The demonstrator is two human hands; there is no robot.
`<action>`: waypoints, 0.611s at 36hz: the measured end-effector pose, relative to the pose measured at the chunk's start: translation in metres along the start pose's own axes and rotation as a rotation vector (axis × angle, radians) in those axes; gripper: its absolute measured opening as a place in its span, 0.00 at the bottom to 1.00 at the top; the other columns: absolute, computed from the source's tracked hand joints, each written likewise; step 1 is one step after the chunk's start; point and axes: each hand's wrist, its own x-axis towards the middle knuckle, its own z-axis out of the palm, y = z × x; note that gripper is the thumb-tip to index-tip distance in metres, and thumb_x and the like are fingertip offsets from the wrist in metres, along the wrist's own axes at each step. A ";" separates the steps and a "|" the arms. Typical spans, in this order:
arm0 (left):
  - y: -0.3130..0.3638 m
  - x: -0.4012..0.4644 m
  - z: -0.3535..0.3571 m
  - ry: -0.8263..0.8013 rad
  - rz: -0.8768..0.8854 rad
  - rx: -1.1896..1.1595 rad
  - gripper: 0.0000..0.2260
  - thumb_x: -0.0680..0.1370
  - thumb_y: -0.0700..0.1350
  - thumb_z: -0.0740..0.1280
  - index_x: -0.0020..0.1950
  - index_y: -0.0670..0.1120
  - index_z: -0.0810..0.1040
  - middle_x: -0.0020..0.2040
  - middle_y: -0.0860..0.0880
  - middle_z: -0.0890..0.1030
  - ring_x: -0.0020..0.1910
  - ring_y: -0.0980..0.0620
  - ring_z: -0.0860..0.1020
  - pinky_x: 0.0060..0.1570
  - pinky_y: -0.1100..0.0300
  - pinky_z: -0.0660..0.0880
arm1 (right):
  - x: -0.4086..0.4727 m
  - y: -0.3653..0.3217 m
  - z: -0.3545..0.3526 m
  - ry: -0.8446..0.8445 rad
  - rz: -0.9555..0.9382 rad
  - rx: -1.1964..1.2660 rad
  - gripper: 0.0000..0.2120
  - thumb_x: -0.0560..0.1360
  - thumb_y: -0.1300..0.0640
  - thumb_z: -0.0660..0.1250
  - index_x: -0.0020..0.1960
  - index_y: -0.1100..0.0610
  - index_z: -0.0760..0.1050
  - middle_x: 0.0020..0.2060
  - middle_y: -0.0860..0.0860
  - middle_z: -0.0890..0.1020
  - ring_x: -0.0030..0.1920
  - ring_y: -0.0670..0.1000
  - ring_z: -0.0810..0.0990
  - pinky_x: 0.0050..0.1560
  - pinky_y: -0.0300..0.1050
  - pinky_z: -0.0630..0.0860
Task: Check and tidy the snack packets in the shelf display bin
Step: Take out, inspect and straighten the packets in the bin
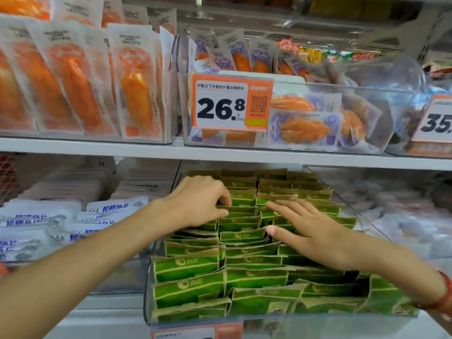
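A clear plastic display bin [147, 285] on the lower shelf holds several rows of green and tan snack packets [247, 272], standing on edge and leaning back. My left hand [200, 204] reaches into the left-middle rows, its fingertips curled down onto the top edges of the green packets. Whether it pinches one cannot be made out. My right hand [303, 228] lies flat with straight fingers across the packets in the right-middle rows, pressing on their tops. A red band circles my right wrist.
Above, a white shelf edge [220, 152] carries a clear bin of orange and purple packets with a 26.8 price tag [231, 104]. Orange packets [80, 77] stand at upper left. White and blue packets [44, 223] lie left of the bin; pale packets fill the right.
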 end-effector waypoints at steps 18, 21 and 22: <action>0.037 -0.059 -0.037 0.433 -0.129 -0.206 0.07 0.79 0.50 0.68 0.55 0.55 0.84 0.52 0.57 0.84 0.52 0.55 0.81 0.53 0.52 0.77 | 0.005 -0.003 0.004 0.140 0.038 0.042 0.32 0.80 0.38 0.54 0.79 0.52 0.52 0.77 0.53 0.58 0.77 0.56 0.53 0.76 0.56 0.55; 0.049 -0.072 -0.049 0.509 -0.118 -0.281 0.07 0.78 0.50 0.69 0.55 0.55 0.84 0.51 0.58 0.84 0.50 0.58 0.80 0.52 0.57 0.76 | -0.002 -0.012 0.002 0.255 -0.077 0.400 0.29 0.77 0.45 0.66 0.74 0.54 0.63 0.68 0.51 0.73 0.70 0.54 0.70 0.69 0.53 0.68; 0.052 -0.076 -0.052 0.541 -0.107 -0.294 0.07 0.78 0.51 0.69 0.55 0.55 0.84 0.51 0.58 0.84 0.50 0.58 0.80 0.52 0.57 0.76 | -0.006 -0.019 0.003 0.305 -0.106 0.538 0.24 0.77 0.49 0.68 0.70 0.53 0.68 0.62 0.49 0.78 0.63 0.51 0.76 0.63 0.48 0.73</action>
